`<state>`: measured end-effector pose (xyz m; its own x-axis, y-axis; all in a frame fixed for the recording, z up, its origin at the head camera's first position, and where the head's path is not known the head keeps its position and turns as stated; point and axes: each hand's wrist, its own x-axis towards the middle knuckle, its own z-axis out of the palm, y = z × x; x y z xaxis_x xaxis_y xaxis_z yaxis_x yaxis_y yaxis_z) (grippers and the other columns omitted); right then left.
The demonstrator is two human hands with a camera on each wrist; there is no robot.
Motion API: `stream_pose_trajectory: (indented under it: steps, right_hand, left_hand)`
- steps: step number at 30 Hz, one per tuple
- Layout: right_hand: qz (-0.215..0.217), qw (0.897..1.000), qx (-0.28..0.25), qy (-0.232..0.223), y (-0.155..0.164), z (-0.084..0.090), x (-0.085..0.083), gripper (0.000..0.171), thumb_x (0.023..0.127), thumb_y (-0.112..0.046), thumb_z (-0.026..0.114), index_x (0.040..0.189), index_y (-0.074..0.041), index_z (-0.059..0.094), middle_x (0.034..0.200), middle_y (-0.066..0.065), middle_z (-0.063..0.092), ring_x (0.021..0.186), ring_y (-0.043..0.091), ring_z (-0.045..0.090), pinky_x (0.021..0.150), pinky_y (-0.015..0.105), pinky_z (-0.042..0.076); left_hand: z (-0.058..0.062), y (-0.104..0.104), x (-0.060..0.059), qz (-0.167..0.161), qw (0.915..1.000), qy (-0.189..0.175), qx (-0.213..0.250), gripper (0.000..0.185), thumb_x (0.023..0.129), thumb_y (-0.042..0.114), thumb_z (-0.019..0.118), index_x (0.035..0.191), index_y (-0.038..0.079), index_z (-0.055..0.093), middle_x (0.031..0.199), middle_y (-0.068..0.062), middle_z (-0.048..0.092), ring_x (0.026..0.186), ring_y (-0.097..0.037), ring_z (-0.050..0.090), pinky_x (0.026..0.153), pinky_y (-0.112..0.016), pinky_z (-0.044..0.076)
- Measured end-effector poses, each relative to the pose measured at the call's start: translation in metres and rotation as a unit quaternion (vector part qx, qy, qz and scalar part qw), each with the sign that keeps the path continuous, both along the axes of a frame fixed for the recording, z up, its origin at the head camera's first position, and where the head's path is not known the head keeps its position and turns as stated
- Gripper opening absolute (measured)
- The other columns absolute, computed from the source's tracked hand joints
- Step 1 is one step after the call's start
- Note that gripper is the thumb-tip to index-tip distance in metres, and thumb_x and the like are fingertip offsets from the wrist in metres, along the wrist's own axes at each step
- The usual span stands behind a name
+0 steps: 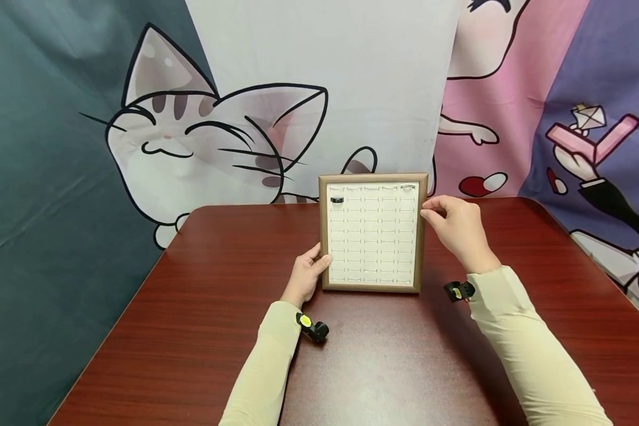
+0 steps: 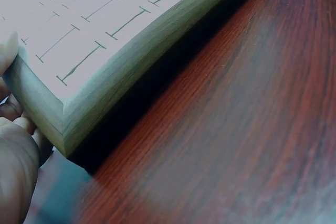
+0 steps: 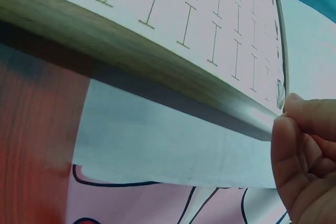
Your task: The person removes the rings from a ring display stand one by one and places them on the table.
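Observation:
A wood-framed display board (image 1: 373, 236) with a white slotted panel stands upright on the table. My left hand (image 1: 305, 275) grips its left side low down, thumb over the front edge and fingers behind. A dark ring (image 1: 337, 200) sits in a slot at the upper left. In the top right slot is a silvery ring (image 1: 407, 187), also at the panel's far end in the right wrist view. My right hand (image 1: 455, 228) is at the frame's upper right edge, thumb and forefinger tips together; I cannot tell whether something tiny is between them.
The reddish-brown table (image 1: 218, 331) reaches out around the board on both sides. Behind it hangs a cloth backdrop (image 1: 394, 83) with cartoon figures. Each wrist wears a small black camera strap, such as the right one (image 1: 460, 291).

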<state>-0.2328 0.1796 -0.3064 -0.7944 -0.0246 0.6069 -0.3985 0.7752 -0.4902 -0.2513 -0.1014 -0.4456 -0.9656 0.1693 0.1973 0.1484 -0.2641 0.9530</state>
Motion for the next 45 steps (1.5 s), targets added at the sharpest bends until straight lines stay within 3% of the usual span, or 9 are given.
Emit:
stream_pose_trajectory:
  steps: [6,13,19,31,45]
  right_hand:
    - [0.009,0.999,-0.012,0.043,-0.009,0.006,-0.014,0.006,0.083,-0.003,0.065,0.086,0.000,0.070,0.077,0.014,0.068,0.066,0.021,0.055,0.060,0.026,0.038]
    - [0.008,0.998,-0.011,0.053,-0.017,0.010,-0.028,0.008,0.084,-0.004,0.064,0.084,0.000,0.070,0.076,0.015,0.067,0.064,0.022,0.053,0.059,0.028,0.036]
    - [0.005,0.999,0.000,0.045,-0.021,0.013,-0.036,0.008,0.083,-0.001,0.062,0.084,0.002,0.070,0.081,0.017,0.068,0.072,0.027,0.059,0.064,0.036,0.044]
    - [0.006,0.997,0.070,0.043,-0.024,0.016,-0.038,0.010,0.085,0.000,0.058,0.085,0.004,0.067,0.087,0.020,0.067,0.078,0.032,0.060,0.071,0.045,0.049]
    - [0.013,0.982,0.138,0.127,-0.027,0.012,-0.035,0.008,0.084,0.008,0.054,0.080,0.007,0.062,0.085,0.023,0.064,0.080,0.037,0.061,0.071,0.047,0.052]
  left_hand:
    - [0.001,0.000,0.000,-0.002,0.9999,-0.010,0.002,0.048,0.091,-0.001,0.053,0.137,-0.004,0.040,0.126,-0.033,0.049,0.089,-0.006,0.063,0.078,-0.022,0.053]
    - [0.002,0.000,0.002,-0.007,0.9999,-0.011,-0.002,0.048,0.092,0.001,0.053,0.137,-0.004,0.039,0.126,-0.033,0.048,0.088,-0.005,0.063,0.077,-0.022,0.053]
    - [0.001,-0.001,0.001,-0.007,0.9999,-0.012,-0.003,0.048,0.091,0.000,0.054,0.137,-0.003,0.041,0.125,-0.032,0.050,0.088,-0.007,0.064,0.077,-0.023,0.053]
    - [0.002,-0.001,0.000,-0.013,0.9999,-0.010,-0.003,0.049,0.091,0.000,0.053,0.138,-0.005,0.038,0.128,-0.033,0.046,0.089,-0.004,0.063,0.078,-0.020,0.052]
    - [-0.001,-0.003,-0.001,-0.016,0.9998,0.004,-0.008,0.050,0.091,-0.001,0.052,0.138,-0.006,0.036,0.128,-0.033,0.047,0.091,-0.005,0.062,0.079,-0.022,0.052]
